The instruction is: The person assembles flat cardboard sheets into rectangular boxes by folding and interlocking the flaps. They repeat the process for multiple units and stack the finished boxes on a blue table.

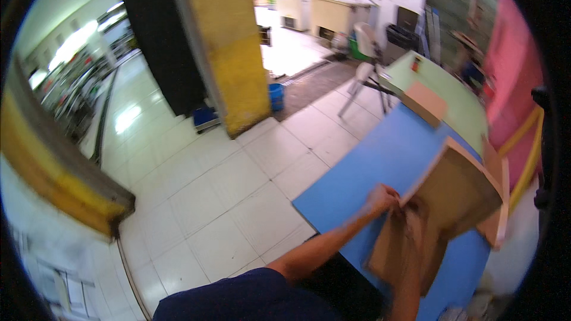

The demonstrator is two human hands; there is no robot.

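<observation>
A yellow pillar (238, 53) rises from the white tiled floor (202, 196) at the left of the scene, a small blue bin (275, 96) at its foot. Moving right, my left hand (380, 197) reaches across the blue tabletop (380, 160), its grip pinching the near edge of an open cardboard box (458, 193) that stands tipped on its side, its hollow facing me. My right hand (414, 213) (blurred, half lost against the brown board) sits just below the box among its loose flaps; I cannot tell whether that grip is spread or pressed together. Farther along the tabletop lies a second, flat cardboard piece (425, 102), well apart from the box. Beyond it stand a green table (458, 98) and a white chair (366, 53); a pink wall (514, 77) closes the right.
</observation>
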